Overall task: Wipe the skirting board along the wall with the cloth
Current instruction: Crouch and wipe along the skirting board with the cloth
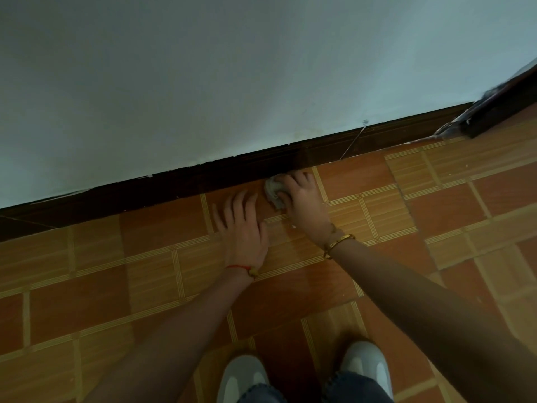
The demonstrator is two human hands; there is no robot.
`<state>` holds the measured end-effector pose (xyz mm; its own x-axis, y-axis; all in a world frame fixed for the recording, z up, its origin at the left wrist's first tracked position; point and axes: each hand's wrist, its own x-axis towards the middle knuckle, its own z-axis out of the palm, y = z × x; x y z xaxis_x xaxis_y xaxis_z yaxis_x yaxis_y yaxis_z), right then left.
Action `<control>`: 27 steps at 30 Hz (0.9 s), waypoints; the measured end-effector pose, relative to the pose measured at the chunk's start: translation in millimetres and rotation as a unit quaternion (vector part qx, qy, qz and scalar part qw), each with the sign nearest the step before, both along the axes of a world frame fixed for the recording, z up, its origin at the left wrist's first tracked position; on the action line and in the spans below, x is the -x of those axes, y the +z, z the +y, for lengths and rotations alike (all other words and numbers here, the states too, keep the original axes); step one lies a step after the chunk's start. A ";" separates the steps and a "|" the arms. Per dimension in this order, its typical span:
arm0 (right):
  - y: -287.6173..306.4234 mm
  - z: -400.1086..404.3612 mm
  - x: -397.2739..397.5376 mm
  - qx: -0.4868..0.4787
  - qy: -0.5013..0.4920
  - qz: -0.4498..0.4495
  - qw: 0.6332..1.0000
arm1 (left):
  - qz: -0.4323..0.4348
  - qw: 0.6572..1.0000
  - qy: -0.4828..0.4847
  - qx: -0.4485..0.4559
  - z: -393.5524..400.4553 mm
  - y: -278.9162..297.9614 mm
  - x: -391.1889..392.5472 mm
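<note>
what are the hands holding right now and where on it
The right hand grips the bunched grey cloth over its right side, at the skirting board. The left hand holds nothing, fingers spread over the floor tiles.

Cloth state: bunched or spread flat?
Bunched. The cloth shows as a crumpled grey wad gripped by the right hand against the skirting board.

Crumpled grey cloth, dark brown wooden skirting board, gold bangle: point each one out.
Crumpled grey cloth (273, 193), head view, on the bunched part showing left of the right hand's fingers.
Dark brown wooden skirting board (174, 187), head view, on its front face.
Gold bangle (340, 241), head view, on the band across the right wrist.
</note>
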<state>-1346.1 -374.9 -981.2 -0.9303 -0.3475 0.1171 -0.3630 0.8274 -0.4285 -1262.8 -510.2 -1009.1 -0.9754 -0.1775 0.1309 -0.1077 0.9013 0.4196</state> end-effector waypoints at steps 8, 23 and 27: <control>2.4 85.2 31.9 -0.060 -0.160 0.000 0.985 | -0.012 0.999 -0.040 -0.004 28.4 -6.2 14.9; -2.7 57.3 24.0 0.016 -0.012 0.002 1.000 | -0.029 0.997 -0.041 0.056 32.3 -11.8 13.8; -4.8 112.2 41.5 -0.007 -0.086 0.025 0.996 | -0.014 0.998 -0.035 0.055 32.7 -14.2 14.2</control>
